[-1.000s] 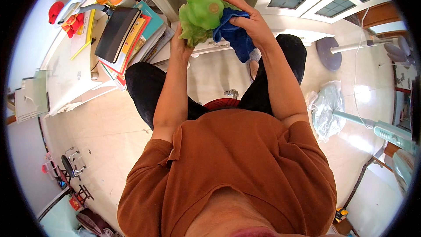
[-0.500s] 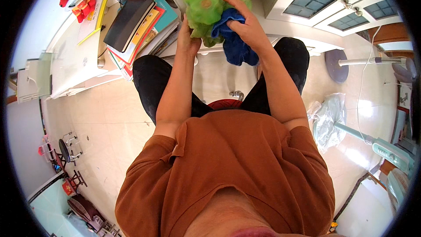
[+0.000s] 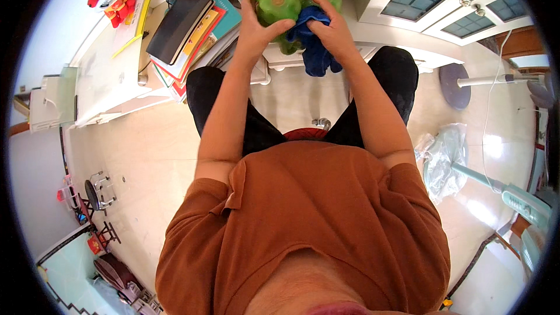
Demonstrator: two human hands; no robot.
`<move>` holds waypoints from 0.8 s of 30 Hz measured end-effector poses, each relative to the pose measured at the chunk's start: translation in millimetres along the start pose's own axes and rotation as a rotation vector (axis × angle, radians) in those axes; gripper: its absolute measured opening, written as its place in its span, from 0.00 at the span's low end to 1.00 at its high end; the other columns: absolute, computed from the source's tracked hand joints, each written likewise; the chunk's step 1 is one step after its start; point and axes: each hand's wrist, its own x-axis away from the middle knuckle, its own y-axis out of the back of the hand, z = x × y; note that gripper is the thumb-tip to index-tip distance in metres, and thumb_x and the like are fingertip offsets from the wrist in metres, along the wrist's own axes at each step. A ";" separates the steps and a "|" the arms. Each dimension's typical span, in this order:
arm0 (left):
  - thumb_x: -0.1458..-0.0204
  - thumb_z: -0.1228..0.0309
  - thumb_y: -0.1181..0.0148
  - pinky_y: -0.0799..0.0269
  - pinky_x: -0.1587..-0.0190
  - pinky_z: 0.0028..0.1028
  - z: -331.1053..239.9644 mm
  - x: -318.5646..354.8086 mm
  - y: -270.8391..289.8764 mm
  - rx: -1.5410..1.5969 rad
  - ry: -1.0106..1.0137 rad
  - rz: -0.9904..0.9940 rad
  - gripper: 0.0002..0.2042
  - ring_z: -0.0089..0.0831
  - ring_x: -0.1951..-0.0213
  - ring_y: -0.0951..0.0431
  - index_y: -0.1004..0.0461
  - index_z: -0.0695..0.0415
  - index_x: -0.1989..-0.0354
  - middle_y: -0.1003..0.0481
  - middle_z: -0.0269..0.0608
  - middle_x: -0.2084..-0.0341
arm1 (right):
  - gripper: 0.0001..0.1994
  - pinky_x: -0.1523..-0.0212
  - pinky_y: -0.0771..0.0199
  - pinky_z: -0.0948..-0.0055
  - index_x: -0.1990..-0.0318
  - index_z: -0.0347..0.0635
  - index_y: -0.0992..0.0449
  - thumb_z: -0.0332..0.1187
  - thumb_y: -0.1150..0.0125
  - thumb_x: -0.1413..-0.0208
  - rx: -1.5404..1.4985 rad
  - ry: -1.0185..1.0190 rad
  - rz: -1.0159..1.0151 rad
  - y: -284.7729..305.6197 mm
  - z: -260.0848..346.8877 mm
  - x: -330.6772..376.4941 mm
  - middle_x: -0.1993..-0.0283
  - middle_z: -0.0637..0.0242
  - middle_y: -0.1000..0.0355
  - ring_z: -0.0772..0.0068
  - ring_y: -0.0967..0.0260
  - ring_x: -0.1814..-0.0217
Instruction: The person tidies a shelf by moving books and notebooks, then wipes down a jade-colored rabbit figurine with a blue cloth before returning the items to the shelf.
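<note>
A green translucent animal figurine [image 3: 280,4] with two tall pointed ears is at the top middle of the view, its rounded body stretching to the right behind the head. My left hand [image 3: 256,30] is closed around the left side of its head, the thumb lying across the front below the face. A dark blue cloth [image 3: 322,59] is pinched in my right hand [image 3: 333,30] and presses against the figurine's right side. Its loose end hangs down below my fingers. The underside of the figurine is mostly hidden by my hands and the cloth.
A black folder [image 3: 179,28] tops a stack of books and papers on the white desk [image 3: 96,90] at left. A white cabinet [image 3: 373,6] with glass doors stands at right. A fan base in clear plastic [image 3: 449,163] is on the floor at right.
My left hand has shifted up from the figurine's lower side to its head, with the thumb now across the front. My right hand and the cloth have moved slightly.
</note>
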 end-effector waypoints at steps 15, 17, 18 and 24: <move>0.62 0.58 0.22 0.30 0.46 0.30 14.1 -22.3 25.5 -0.073 0.150 0.173 0.40 0.33 0.49 0.26 0.36 0.63 0.42 0.27 0.46 0.51 | 0.20 0.43 0.32 0.58 0.50 0.42 0.25 0.30 0.40 0.54 0.078 0.353 -0.289 -34.2 67.7 -12.8 0.45 0.52 0.29 0.44 0.34 0.43; 0.62 0.58 0.22 0.31 0.45 0.29 18.3 -22.8 29.2 0.044 0.152 0.163 0.40 0.32 0.49 0.26 0.36 0.64 0.42 0.27 0.46 0.50 | 0.22 0.42 0.34 0.68 0.47 0.46 0.26 0.24 0.37 0.53 0.383 0.551 -0.248 -44.9 57.0 -19.3 0.50 0.60 0.30 0.57 0.31 0.47; 0.62 0.58 0.22 0.31 0.45 0.29 19.0 -24.7 32.1 0.026 0.153 0.163 0.41 0.32 0.48 0.26 0.36 0.64 0.41 0.27 0.45 0.50 | 0.21 0.45 0.32 0.67 0.51 0.44 0.26 0.22 0.36 0.56 0.365 0.531 -0.259 -47.3 56.0 -20.4 0.53 0.59 0.30 0.55 0.31 0.49; 0.64 0.57 0.21 0.32 0.44 0.29 14.1 -34.3 37.0 -0.016 0.164 0.175 0.44 0.32 0.48 0.27 0.37 0.64 0.39 0.27 0.45 0.49 | 0.18 0.50 0.28 0.65 0.55 0.46 0.23 0.25 0.38 0.59 0.639 0.282 -0.115 -23.9 1.5 8.9 0.55 0.59 0.29 0.53 0.28 0.53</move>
